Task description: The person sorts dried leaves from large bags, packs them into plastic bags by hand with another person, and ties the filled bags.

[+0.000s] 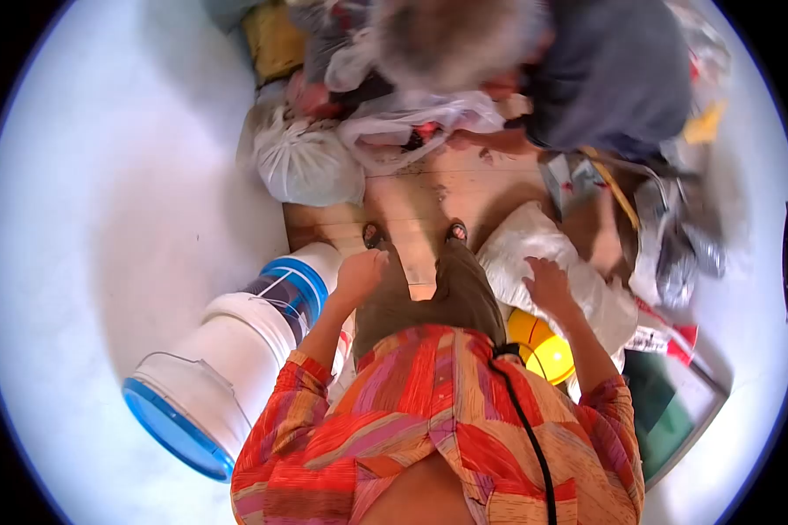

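Note:
My left hand (547, 282) hangs over a big white plastic sack (534, 241) at my left, its fingers loosely apart and nothing in them. My right hand (362, 273) is beside my right thigh, near the blue-banded bucket (296, 284). Its fingers are curled together, and no object shows in them. Below the left hand, a yellow round object (543, 348) lies partly under the white sack.
Ahead, another person (613, 74) bends over an opened translucent bag (381, 131) on the wooden floor (407, 197). A tied white bag (311, 166) stands front left. White buckets (241, 341) line the right-hand side. A framed panel (674, 411) leans behind my left arm.

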### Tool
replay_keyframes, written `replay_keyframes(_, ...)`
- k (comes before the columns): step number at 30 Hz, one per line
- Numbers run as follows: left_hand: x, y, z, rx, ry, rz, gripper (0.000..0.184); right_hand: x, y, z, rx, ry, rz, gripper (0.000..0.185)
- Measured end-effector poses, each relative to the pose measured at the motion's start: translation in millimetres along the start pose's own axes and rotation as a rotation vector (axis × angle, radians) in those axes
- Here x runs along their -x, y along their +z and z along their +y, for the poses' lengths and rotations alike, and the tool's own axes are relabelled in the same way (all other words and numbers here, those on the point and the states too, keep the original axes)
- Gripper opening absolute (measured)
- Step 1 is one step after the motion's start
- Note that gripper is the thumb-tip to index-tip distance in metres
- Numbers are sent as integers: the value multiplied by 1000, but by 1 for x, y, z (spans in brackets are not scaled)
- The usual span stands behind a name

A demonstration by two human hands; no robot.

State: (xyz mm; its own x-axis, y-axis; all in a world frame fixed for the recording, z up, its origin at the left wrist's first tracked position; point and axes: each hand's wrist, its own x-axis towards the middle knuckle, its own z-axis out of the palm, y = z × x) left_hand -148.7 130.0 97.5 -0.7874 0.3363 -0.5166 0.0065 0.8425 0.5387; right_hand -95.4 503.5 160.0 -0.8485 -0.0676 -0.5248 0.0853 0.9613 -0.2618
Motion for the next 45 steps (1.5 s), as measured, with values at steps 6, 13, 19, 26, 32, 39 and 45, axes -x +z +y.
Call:
replay_keyframes(6, 3, 3, 98, 111, 82, -4, 31, 106, -34, 100, -353, 199, 145, 29)
replay_keyframes(13, -32, -13, 182, 21, 344, -181, 34, 142, -49, 146, -513, 284, 194, 27)
replay_keyframes(19, -81, -59, 264, -109, 479, -276, 33, 101, -84, 165, -770, 268, 315, 28)
replay_keyframes(26, -162, -69, 389, 53, 924, -300, 24, 72, -125, 198, -856, 380, 297, 30)
replay_keyframes(32, -197, -73, 487, -137, 857, -495, 15, 33, -136, 248, -1089, 512, 394, 30)
replay_keyframes(39, -242, -53, 525, 21, 978, -271, 21, -70, -142, 366, -439, 533, 662, 50)
replay_keyframes(45, -271, -46, 557, -54, 665, -361, 25, -134, -152, 459, -144, 587, 455, 49)
